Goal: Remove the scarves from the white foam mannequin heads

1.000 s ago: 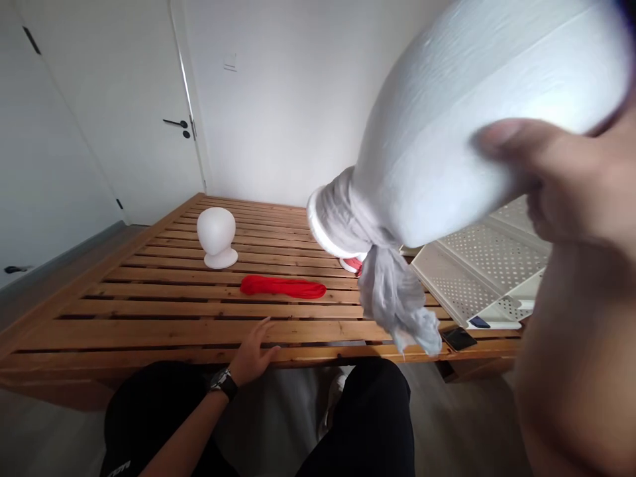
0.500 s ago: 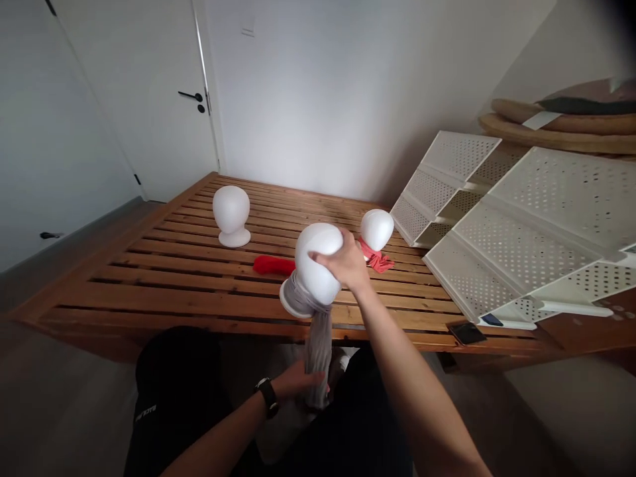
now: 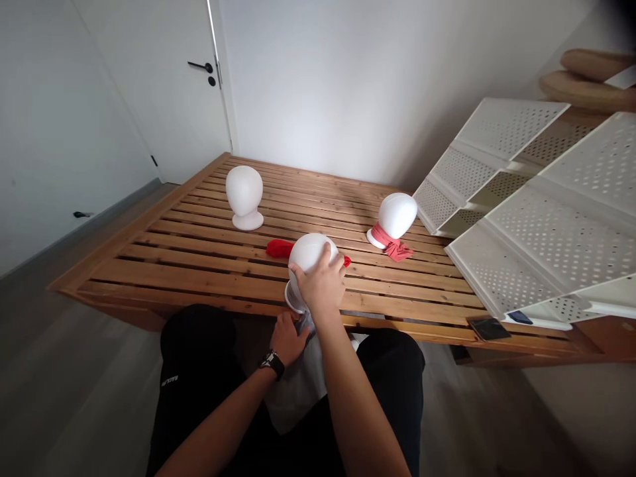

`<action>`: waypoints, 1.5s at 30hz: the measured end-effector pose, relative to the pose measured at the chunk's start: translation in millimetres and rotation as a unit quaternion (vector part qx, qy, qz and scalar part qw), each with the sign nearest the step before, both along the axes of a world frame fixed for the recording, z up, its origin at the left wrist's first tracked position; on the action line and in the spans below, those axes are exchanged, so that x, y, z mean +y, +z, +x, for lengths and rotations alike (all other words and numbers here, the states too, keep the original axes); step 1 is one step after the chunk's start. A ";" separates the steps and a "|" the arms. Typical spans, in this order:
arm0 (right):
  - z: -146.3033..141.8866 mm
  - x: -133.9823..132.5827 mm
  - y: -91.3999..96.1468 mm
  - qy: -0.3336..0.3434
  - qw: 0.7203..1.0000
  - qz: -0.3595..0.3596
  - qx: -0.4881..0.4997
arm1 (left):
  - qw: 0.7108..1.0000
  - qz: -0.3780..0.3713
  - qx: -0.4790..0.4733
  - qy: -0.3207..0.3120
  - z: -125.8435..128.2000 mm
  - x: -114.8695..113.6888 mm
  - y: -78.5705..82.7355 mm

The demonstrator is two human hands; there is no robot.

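Note:
My right hand [image 3: 324, 281] grips a white mannequin head [image 3: 304, 252] near the table's front edge, fingers spread over its top and right side. The head tilts, and part of its round base shows at the left. At the neck, my left hand [image 3: 289, 341] is closed on a grey scarf [image 3: 305, 322], mostly hidden by my hands and forearm. A bright red cloth [image 3: 279, 249] lies behind this head. On the right, another mannequin head [image 3: 398, 214] wears a coral-red scarf [image 3: 396, 248] tied at its neck. A bare mannequin head [image 3: 244, 192] stands at the back left.
The slatted wooden table [image 3: 189, 271] reaches back to a white wall. White perforated racks [image 3: 527, 232] lean at the right, with a dark phone-like object [image 3: 489, 328] beside them at the front edge. My legs are under the near edge.
My left hand has risen from the scarf's hanging end to the head's neck. My right hand still holds the head, now lower in the view. The camera has shifted left, so the racks appear further right.

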State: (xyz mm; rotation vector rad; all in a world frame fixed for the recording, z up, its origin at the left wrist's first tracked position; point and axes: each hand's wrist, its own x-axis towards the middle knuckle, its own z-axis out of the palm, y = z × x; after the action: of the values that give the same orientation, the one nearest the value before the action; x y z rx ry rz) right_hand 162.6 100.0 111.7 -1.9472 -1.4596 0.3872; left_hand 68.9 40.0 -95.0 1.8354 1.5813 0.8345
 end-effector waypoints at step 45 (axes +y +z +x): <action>105.6 17.2 -180.3 0.073 0.917 -0.194 0.341 | 0.910 0.210 0.302 -0.192 10.1 32.3 12.7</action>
State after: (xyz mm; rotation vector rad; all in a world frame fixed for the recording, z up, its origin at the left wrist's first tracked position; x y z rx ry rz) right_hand 268.2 117.2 -68.6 -1.7095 -1.1056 1.3615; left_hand 78.9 72.3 -82.3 2.8095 1.3442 0.4606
